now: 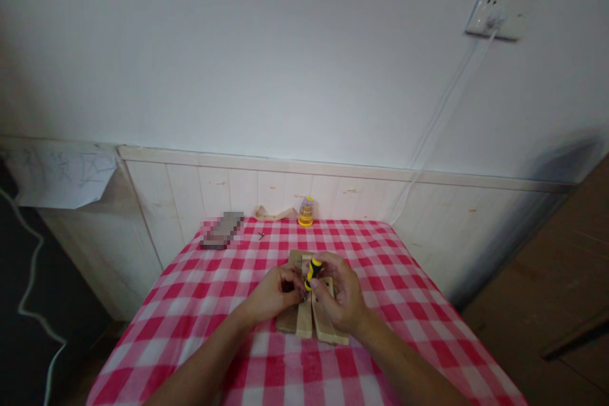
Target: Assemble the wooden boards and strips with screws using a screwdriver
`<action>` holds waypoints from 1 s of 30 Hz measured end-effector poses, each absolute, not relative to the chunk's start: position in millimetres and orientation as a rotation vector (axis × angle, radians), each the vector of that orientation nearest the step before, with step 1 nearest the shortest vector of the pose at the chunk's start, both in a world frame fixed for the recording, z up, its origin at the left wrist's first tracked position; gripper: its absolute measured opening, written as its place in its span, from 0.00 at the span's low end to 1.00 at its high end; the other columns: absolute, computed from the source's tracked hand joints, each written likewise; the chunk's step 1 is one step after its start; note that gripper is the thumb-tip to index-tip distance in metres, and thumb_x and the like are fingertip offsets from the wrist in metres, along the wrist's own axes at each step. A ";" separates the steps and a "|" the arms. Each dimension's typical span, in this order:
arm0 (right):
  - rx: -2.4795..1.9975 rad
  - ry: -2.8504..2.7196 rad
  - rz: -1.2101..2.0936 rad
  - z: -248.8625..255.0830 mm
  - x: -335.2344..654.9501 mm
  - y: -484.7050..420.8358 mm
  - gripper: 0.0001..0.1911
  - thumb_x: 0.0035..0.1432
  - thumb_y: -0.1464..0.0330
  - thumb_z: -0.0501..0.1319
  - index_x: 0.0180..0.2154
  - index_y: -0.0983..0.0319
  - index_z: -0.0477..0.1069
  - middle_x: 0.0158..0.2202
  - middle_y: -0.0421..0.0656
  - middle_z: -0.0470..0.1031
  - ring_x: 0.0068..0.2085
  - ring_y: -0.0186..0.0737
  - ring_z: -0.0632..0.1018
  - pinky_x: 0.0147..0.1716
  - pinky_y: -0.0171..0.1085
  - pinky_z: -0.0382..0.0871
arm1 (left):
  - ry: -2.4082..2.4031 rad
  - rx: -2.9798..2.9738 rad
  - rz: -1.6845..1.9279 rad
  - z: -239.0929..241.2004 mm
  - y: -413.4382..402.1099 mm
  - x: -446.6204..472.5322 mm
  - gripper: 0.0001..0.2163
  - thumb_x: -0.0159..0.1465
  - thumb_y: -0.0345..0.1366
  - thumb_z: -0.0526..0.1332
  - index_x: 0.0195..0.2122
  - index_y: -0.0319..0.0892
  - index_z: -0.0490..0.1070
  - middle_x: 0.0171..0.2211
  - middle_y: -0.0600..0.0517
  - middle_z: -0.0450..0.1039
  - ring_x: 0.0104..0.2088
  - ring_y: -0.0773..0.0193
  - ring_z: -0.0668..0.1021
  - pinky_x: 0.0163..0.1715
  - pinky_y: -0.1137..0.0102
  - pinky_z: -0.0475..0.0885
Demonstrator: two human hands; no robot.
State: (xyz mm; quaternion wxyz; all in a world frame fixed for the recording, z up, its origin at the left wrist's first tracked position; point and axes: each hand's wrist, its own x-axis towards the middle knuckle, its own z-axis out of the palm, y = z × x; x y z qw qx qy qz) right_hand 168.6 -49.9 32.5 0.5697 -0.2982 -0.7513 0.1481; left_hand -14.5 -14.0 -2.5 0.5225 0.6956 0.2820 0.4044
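My right hand is closed around a yellow-and-black screwdriver, which is tilted with its lower end toward the wood. Beside it, my left hand pinches close to the screwdriver's lower end; what its fingertips hold is too small to make out. Beneath both hands lie several pieces of wood: a darker board on the left, a pale narrow strip in the middle and a pale block on the right. My fingers hide much of the wood and the screwdriver's tip.
Near the wall stand a yellow container with a clear top and a pale curved strip. A small metal piece and a pixelated flat dark object lie on the red-and-white checked tablecloth. A white cord runs down the wall.
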 end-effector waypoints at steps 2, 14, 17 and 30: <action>-0.693 -1.756 0.413 33.2 168.3 -51.4 0.18 0.63 0.70 0.61 0.55 0.56 0.68 0.44 0.48 0.80 0.43 0.45 0.83 0.40 0.43 0.81 | 0.663 1.665 0.979 -3.2 -13.5 -14.1 0.03 0.56 0.34 0.68 0.27 0.41 0.79 0.39 0.46 0.79 0.43 0.55 0.78 0.45 0.64 0.70; -0.744 -1.724 0.386 29.5 168.7 -51.7 0.19 0.62 0.71 0.60 0.55 0.55 0.69 0.45 0.48 0.80 0.42 0.46 0.83 0.40 0.43 0.80 | 0.794 1.547 1.041 -0.4 -12.8 -11.6 0.07 0.56 0.37 0.69 0.29 0.39 0.76 0.31 0.50 0.78 0.35 0.60 0.77 0.39 0.68 0.68; -0.758 -1.742 0.387 29.6 169.6 -52.0 0.20 0.62 0.71 0.61 0.55 0.55 0.70 0.46 0.49 0.80 0.43 0.47 0.82 0.40 0.43 0.80 | 0.796 1.520 1.101 -4.1 -11.2 -9.5 0.06 0.55 0.35 0.69 0.31 0.39 0.75 0.29 0.52 0.75 0.33 0.62 0.75 0.37 0.69 0.67; -0.794 -1.637 0.422 29.1 166.6 -44.4 0.19 0.60 0.70 0.65 0.53 0.55 0.70 0.42 0.45 0.80 0.40 0.43 0.83 0.39 0.40 0.80 | 0.779 1.592 1.092 -8.4 -10.3 -7.4 0.07 0.57 0.29 0.64 0.38 0.41 0.75 0.35 0.51 0.73 0.37 0.62 0.74 0.39 0.69 0.67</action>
